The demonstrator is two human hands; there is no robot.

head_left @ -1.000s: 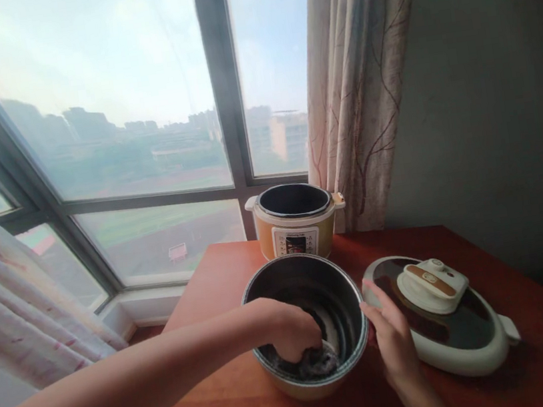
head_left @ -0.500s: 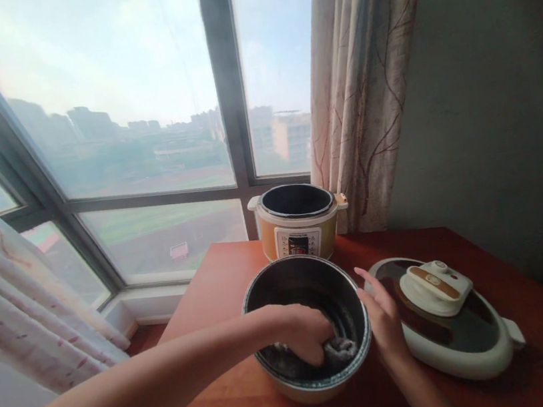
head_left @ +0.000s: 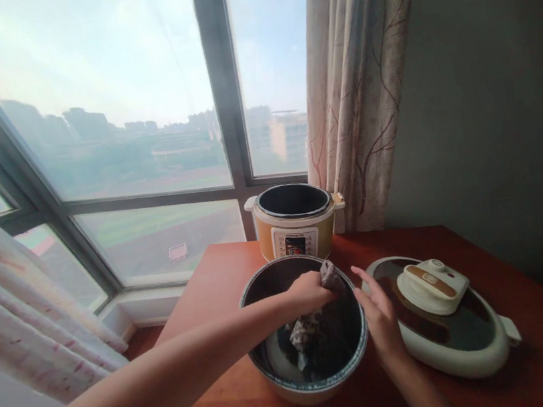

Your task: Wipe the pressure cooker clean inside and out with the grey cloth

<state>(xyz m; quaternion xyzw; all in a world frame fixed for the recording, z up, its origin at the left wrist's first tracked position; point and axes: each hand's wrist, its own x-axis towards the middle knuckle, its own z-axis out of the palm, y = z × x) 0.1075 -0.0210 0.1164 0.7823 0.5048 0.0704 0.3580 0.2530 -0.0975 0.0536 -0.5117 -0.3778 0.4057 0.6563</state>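
The cloth [head_left: 306,335] is bunched in your left hand [head_left: 311,290], showing on both sides of your curled fingers, its lower part within the pot [head_left: 303,396]. Your right hand [head_left: 383,319], fingers loosely spread, is at the pot's right rim, near the lid [head_left: 475,326]. The cooker [head_left: 295,227] stands behind.

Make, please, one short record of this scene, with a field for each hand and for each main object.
Left hand: grip closed on gray cloth, at the mouth of the pot
Right hand: open, beside the pot's right rim; contact unclear
Pot: upright on the table, uncovered
Cooker: behind the pot, top open
Lid: on the table, right of the pot
Background: window, curtains
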